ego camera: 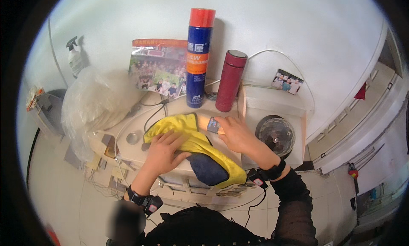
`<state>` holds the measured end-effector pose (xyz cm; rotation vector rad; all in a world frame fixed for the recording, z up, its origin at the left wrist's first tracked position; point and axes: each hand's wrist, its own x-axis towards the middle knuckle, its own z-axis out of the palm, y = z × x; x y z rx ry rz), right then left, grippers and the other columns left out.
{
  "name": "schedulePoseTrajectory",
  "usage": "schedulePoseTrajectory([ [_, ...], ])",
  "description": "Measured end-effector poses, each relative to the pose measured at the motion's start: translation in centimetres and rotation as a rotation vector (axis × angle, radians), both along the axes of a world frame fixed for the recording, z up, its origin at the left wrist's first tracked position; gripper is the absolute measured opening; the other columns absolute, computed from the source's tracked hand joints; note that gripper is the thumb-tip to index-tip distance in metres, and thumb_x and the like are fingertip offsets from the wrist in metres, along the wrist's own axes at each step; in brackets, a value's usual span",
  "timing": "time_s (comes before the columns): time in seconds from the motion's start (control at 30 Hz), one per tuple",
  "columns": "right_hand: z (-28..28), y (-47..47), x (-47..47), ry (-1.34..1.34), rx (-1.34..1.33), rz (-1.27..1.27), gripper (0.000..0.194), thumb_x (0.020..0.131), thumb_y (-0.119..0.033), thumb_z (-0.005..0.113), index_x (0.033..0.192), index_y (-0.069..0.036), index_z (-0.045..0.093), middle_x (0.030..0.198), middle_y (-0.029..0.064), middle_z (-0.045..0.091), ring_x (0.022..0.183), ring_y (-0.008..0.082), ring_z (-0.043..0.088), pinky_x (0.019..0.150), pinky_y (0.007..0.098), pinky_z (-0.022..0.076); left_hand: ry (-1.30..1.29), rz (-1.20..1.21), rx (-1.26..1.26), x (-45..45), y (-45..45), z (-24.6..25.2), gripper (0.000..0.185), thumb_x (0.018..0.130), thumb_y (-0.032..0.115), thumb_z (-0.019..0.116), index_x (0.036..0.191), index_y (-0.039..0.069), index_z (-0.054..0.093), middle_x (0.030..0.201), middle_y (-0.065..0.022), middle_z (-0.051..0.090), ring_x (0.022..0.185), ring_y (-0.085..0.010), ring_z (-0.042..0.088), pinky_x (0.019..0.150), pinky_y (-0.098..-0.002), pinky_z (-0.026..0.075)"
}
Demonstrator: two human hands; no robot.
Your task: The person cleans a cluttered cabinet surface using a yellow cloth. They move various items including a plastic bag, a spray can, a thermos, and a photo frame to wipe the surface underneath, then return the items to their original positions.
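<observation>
A two-sided cloth (204, 142), yellow with a dark blue patch of its other face showing, lies rumpled across the cream cabinet top (179, 111) and hangs over its front edge. My left hand (166, 151) rests palm down on the cloth's left part, fingers spread and thumb apart. Just beyond the cloth, my right hand (235, 134) pinches a small dark printed object (213, 125) between thumb and fingers. My fingers cover part of that object, and its exact kind is unclear. An orange tint shows beside it.
Behind stand a tall blue spray can (200, 60) with a red cap and a maroon flask (231, 81). A faceted glass globe (276, 135) is on the right. Leftward are a clear plastic bag (92, 102), a small round glass item (132, 138) and loose cables (155, 113).
</observation>
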<state>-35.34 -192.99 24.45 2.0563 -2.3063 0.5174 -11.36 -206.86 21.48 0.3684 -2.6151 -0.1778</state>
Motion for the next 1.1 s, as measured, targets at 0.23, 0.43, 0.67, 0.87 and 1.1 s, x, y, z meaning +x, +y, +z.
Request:
schedulePoseTrajectory([
  [0.23,8.7,7.3,-9.6,0.203,0.042,-0.154,0.052,0.083,-0.011,0.060,0.132,-0.003,0.045,0.123,0.0204,0.055,0.117,0.0376,0.050,0.101,0.0439,0.0398,0.060,-0.002,-0.035,0.1,-0.4,-1.1,0.051,0.083,0.044,0.066,0.125,0.015,0.059,0.124,-0.0093,0.059,0.121,-0.0319,0.052,0.095,-0.0487,0.038],
  [0.43,6.9,9.8,-20.9,-0.098,-0.068,-0.435,0.057,0.081,-0.002,0.064,0.135,-0.008,0.046,0.128,0.0190,0.054,0.122,0.0377,0.049,0.103,0.0418,0.0396,0.060,0.006,-0.035,0.1,-0.2,-0.8,0.050,0.084,0.044,0.065,0.127,0.017,0.059,0.124,-0.0092,0.059,0.122,-0.0312,0.052,0.095,-0.0485,0.039],
  [0.67,5.1,7.2,-17.6,0.210,-0.238,-0.618,0.049,0.085,0.001,0.053,0.133,-0.008,0.050,0.133,0.0173,0.053,0.125,0.0348,0.048,0.105,0.0435,0.0376,-0.003,0.007,-0.013,0.2,-0.4,-0.3,0.050,0.086,0.045,0.063,0.126,0.016,0.059,0.126,-0.0088,0.060,0.120,-0.0300,0.054,0.097,-0.0437,0.039],
  [0.87,2.2,3.1,0.9,-0.240,0.009,0.441,0.053,0.091,-0.022,0.055,0.137,0.000,0.042,0.142,0.0236,0.042,0.133,0.0365,0.040,0.111,0.0420,0.0315,0.020,-0.005,-0.016,-1.1,-0.7,-0.7,0.049,0.085,0.041,0.065,0.126,0.014,0.059,0.123,-0.0083,0.061,0.117,-0.0286,0.056,0.096,-0.0435,0.041],
  [1.1,-3.3,-2.6,5.0,-0.083,0.113,0.175,0.072,0.095,-0.038,0.051,0.149,-0.002,0.020,0.149,0.0282,0.028,0.141,0.0398,0.024,0.113,0.0555,0.0199,-0.182,0.025,0.049,-3.3,-2.9,-0.8,0.058,0.088,0.041,0.061,0.135,0.010,0.048,0.132,-0.0123,0.055,0.127,-0.0358,0.047,0.101,-0.0558,0.036],
])
